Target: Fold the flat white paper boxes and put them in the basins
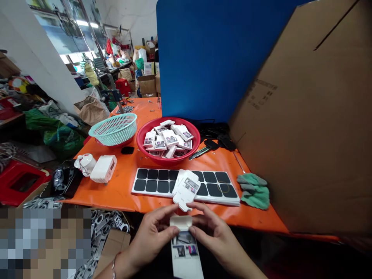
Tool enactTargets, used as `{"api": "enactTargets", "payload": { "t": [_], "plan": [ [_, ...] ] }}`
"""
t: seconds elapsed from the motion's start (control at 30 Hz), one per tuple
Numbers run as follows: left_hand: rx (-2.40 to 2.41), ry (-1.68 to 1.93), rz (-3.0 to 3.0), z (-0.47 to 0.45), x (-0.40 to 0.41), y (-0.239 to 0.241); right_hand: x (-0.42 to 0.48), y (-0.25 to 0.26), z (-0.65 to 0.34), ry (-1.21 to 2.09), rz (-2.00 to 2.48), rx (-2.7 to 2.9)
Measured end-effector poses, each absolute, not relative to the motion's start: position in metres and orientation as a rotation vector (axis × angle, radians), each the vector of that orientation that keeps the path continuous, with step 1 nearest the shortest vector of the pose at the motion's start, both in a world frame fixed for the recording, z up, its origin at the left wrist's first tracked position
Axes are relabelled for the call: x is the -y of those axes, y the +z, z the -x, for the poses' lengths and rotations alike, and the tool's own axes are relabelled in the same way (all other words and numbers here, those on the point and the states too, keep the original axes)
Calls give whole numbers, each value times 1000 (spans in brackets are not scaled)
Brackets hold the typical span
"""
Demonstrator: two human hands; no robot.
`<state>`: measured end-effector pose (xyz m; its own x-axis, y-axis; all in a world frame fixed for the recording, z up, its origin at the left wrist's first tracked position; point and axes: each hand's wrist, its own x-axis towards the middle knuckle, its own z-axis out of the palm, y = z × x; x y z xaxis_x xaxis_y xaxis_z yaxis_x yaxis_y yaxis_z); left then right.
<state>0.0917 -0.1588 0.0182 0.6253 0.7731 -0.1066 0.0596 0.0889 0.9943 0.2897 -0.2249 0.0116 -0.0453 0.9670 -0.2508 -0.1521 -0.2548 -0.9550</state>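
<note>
Both hands hold a small flat white printed carton (186, 248) low in front of me, below the table's near edge. My left hand (151, 236) pinches its left side and my right hand (216, 234) pinches its right side, thumbs near the top flap. Just beyond them, unfolded white cartons (186, 188) lie on a white sheet of black square pads (157, 182). A red bowl (168, 159) behind it holds several folded printed cartons.
A teal mesh basket (114, 130) stands left of the bowl on the orange table (124, 186). A white device (103, 168) and a green glove (254, 190) lie near the edges. A big cardboard box (314, 128) fills the right; a blue panel (215, 58) stands behind.
</note>
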Motion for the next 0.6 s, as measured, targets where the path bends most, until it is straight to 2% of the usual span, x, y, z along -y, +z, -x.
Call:
{"api": "enactTargets", "payload": {
  "t": [0.2, 0.33, 0.47, 0.6],
  "plan": [
    [-798, 540, -1642, -91, 157, 31, 223, 25, -287, 1420, 1377, 1289],
    [-922, 501, -1382, -98, 152, 33, 215, 27, -280, 1353, 1480, 1189],
    [-874, 457, -1126, -100, 150, 33, 215, 26, -280, 1477, 1390, 1014],
    [-811, 468, -1119, -94, 157, 31, 226, 22, -286, 1541, 1346, 936]
  ]
}}
